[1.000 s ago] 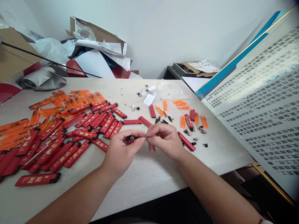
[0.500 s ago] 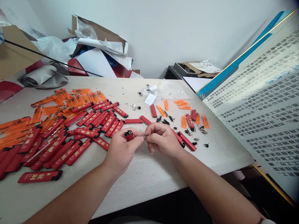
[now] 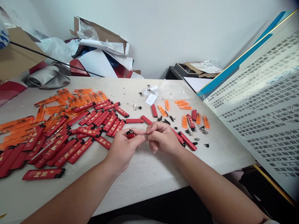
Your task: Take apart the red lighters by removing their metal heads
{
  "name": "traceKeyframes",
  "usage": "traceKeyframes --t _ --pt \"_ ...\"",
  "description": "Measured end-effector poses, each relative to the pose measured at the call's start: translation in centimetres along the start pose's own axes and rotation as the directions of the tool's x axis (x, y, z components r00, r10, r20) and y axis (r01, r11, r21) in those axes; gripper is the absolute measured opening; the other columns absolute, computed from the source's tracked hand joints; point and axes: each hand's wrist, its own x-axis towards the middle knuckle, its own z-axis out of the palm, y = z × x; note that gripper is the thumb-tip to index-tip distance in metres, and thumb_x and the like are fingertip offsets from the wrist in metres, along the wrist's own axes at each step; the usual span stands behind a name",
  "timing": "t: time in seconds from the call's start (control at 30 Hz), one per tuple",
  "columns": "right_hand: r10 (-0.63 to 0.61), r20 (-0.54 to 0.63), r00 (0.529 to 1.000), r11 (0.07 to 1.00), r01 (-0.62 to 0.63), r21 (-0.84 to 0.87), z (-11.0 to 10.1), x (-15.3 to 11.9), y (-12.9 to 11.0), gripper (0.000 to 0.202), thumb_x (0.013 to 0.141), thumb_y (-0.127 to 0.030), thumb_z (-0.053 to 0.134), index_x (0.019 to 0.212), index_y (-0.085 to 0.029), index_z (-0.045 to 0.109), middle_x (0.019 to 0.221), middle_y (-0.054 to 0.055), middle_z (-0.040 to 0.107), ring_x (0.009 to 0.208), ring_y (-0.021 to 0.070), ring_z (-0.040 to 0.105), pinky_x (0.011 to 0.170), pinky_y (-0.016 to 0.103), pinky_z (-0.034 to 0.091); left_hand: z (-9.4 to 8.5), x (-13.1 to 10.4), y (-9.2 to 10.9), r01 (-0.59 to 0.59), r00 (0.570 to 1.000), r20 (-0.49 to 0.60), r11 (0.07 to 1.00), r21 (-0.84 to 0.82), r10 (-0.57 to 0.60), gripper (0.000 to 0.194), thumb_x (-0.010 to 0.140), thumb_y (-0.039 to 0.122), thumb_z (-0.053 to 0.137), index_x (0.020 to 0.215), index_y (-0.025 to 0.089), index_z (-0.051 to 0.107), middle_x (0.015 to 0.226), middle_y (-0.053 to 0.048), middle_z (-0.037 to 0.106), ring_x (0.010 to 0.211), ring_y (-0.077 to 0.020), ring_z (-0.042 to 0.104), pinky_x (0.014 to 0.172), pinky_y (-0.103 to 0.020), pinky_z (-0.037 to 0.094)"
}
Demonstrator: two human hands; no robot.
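Note:
My left hand (image 3: 123, 147) is closed around a red lighter (image 3: 130, 134), whose black top end points up between the thumb and fingers. My right hand (image 3: 162, 138) is pinched, its fingertips meeting those of the left. Between the fingertips shows a small metallic piece (image 3: 146, 135), too small to name. To the left lies a pile of red lighters (image 3: 90, 119) with gold lettering and black tops. Right of my right hand lie red lighter bodies (image 3: 189, 141), small black parts (image 3: 171, 118) and metal bits (image 3: 202, 129).
Orange see-through lighters (image 3: 58, 109) are heaped at the far left of the table (image 3: 140, 174). A clear plastic bag (image 3: 175, 91) and white labels (image 3: 151, 99) lie at the back. A large printed board (image 3: 257, 102) leans along the right side. Boxes and papers (image 3: 100, 59) clutter the back left.
The view has shifted slightly, so the table's things appear a little to the right. Both hands keep their hold, with fingertips still together and only slightly altered.

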Motion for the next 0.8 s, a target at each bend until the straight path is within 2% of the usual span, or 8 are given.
traceKeyframes --t 0.17,0.33,0.63,0.7,0.8 --pt "0.034 -0.004 0.999 0.995 -0.033 0.097 0.2 0.2 0.4 0.013 0.058 -0.008 0.057 0.057 -0.017 0.049 0.052 -0.008 0.060 0.023 0.0050 0.043 0.022 0.015 0.034 0.2 0.1 -0.2 0.027 1.000 0.014 0.998 -0.048 -0.026 0.005 0.061 0.017 0.066 0.056 0.015 0.064 0.057 0.001 0.056 0.059 -0.0098 0.045 0.056 -0.025 0.034" --pt "0.051 -0.024 0.998 0.989 -0.047 0.142 0.4 0.3 0.6 0.016 0.055 -0.006 0.057 0.053 -0.017 0.046 0.047 -0.009 0.058 0.020 0.0042 0.037 0.020 0.016 0.035 0.4 0.2 -0.5 -0.018 1.000 -0.008 0.999 -0.051 0.017 0.003 0.061 0.015 0.062 0.058 0.016 0.064 0.056 0.001 0.056 0.058 -0.0098 0.047 0.056 -0.024 0.035" --pt "0.078 -0.012 0.997 0.969 -0.073 0.236 0.7 0.3 0.4 0.016 0.053 -0.004 0.055 0.049 -0.016 0.044 0.051 -0.007 0.061 0.020 0.0023 0.034 0.019 0.016 0.036 0.2 0.3 -1.3 -0.160 0.986 -0.023 0.981 0.106 0.163 0.009 0.066 0.015 0.061 0.058 0.017 0.063 0.057 0.002 0.056 0.061 -0.0114 0.049 0.059 -0.026 0.038" --pt "0.044 0.007 0.999 0.975 -0.045 0.218 0.6 0.3 0.5 0.015 0.056 -0.005 0.056 0.054 -0.016 0.046 0.050 -0.008 0.060 0.021 0.0026 0.035 0.022 0.016 0.038 0.2 0.3 -1.1 -0.138 0.990 -0.024 0.989 0.042 0.140 0.006 0.065 0.015 0.062 0.059 0.016 0.063 0.058 0.002 0.056 0.061 -0.0118 0.050 0.059 -0.027 0.039" --pt "0.003 0.050 0.999 0.990 -0.010 0.143 0.5 0.3 0.5 0.012 0.064 -0.010 0.059 0.066 -0.018 0.051 0.052 -0.008 0.061 0.025 0.0042 0.042 0.028 0.018 0.044 0.2 0.3 -0.4 -0.038 0.999 0.018 0.989 -0.145 0.041 0.008 0.065 0.016 0.065 0.057 0.015 0.062 0.057 0.001 0.057 0.057 -0.0107 0.049 0.055 -0.026 0.037"
